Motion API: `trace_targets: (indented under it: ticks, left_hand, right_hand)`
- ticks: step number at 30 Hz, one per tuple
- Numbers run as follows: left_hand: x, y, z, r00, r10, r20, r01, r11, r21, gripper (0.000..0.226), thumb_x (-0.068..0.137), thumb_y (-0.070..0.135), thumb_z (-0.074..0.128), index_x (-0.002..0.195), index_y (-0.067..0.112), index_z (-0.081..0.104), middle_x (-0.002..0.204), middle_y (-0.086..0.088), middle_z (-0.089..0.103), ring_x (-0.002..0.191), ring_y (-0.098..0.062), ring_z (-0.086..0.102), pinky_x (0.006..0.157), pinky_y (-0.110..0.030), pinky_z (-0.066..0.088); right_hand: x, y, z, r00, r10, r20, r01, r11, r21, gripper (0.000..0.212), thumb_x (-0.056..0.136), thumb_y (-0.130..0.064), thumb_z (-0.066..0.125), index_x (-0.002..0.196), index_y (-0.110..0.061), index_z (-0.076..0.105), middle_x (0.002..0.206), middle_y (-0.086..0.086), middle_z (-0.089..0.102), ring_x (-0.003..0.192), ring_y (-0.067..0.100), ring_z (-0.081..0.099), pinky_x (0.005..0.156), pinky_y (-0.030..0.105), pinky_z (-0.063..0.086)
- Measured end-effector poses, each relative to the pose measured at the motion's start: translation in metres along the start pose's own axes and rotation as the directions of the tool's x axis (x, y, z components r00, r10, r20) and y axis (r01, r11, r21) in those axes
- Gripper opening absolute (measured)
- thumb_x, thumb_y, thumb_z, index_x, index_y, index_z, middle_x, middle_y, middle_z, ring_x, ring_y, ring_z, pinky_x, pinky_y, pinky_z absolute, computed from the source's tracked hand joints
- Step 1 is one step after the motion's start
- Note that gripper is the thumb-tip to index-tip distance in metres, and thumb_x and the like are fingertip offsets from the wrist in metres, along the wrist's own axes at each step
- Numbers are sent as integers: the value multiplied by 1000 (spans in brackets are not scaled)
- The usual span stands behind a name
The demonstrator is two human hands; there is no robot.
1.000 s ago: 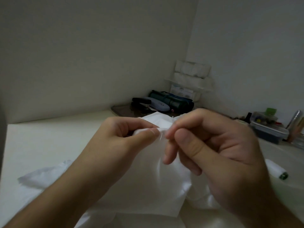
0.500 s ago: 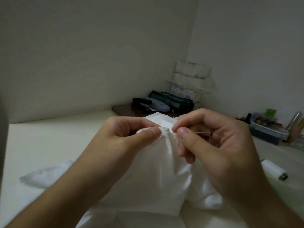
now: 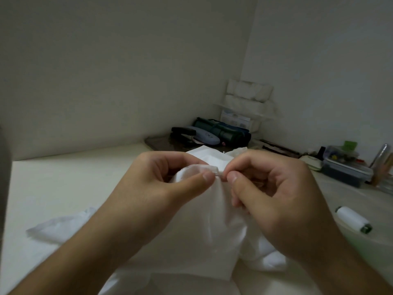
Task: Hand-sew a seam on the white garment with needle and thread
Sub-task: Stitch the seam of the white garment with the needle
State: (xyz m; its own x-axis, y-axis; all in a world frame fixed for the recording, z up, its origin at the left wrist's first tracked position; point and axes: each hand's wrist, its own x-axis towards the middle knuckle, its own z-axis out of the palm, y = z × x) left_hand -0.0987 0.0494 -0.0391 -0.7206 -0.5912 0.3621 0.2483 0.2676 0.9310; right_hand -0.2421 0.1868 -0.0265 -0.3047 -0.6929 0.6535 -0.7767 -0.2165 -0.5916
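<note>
1. White garment point(image 3: 204, 226) bunched up above the desk point(image 3: 63, 188), its folded edge raised between both hands.
2. Left hand point(image 3: 161, 188) pinches that fold – thumb on top.
3. Right hand point(image 3: 274, 194) pinches just beside it; needle not discernible.
4. Thread spool point(image 3: 354, 222) lies on the desk, right.

The tabletop point(image 3: 63, 188) lies open along its left side up to the wall. Its far corner is crowded by a dark pouch point(image 3: 223, 133) and stacked packets point(image 3: 248, 96). Along the right edge stand a lidded container point(image 3: 344, 171) and a thread spool point(image 3: 353, 221).
</note>
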Motion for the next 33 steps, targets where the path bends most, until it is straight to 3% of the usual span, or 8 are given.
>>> trace_targets:
  ticks: [5,9,12,14,20,25,31,33]
  left_hand:
    - [0,2,1,1000,-3,-10,4,1000,26,9,84,25,81,91,28,85,83,-2,82,77,-17,79,69,-30,58]
    - [0,1,2,1000,6,-7,-5,997,74,9,82,30,88,91,29,85,84,-2,82,80,-19,79,76,-47,63]
    - [-1,2,1,999,30,27,-32,994,106,11,84,35,85,92,27,84,87,-3,82,87,-24,79,87,-58,62]
    - [-1,3,1,998,50,49,-56,992,117,14,82,39,82,92,28,84,88,-1,82,89,-24,78,89,-58,61]
    - [-1,2,0,998,40,41,-46,990,136,7,81,34,84,83,27,83,78,-2,80,74,-15,76,69,-36,56]
    - [0,3,0,999,21,33,-25,994,109,12,76,35,85,81,24,83,73,-4,78,66,-12,71,63,-30,52]
    - [0,5,-3,997,-48,58,45,998,44,16,76,31,93,85,22,84,79,-10,80,71,-22,76,68,-37,56]
    - [0,3,-4,996,-56,63,56,998,6,15,79,31,84,86,18,83,80,-14,79,70,-23,74,68,-39,54]
  right_hand:
    - [2,3,-4,998,44,33,-46,997,59,19,95,-21,61,77,-20,68,59,3,57,52,15,50,48,32,42]
    - [0,-3,-1,998,63,17,-65,959,275,17,98,-23,58,83,-19,67,73,18,62,48,34,51,45,35,42]
    - [0,-4,4,991,94,101,-124,924,361,16,98,-23,59,85,-20,68,94,18,71,46,50,51,38,33,41]
    - [1,-2,8,977,120,174,-180,903,389,16,99,-23,59,86,-20,68,91,25,70,45,56,47,35,34,41]
    - [3,3,6,958,195,208,-262,890,374,20,97,-25,58,84,-11,64,56,16,58,48,29,50,46,35,45]
    - [3,4,5,970,176,167,-225,912,343,19,93,-21,58,78,-11,65,63,12,60,60,23,58,60,32,50]
    - [3,1,4,982,132,134,-171,925,339,19,92,-13,58,75,-8,62,65,12,59,62,23,59,60,31,50]
    - [3,0,3,983,124,134,-163,930,330,20,92,-13,58,73,-11,62,65,11,60,62,21,59,60,31,50]
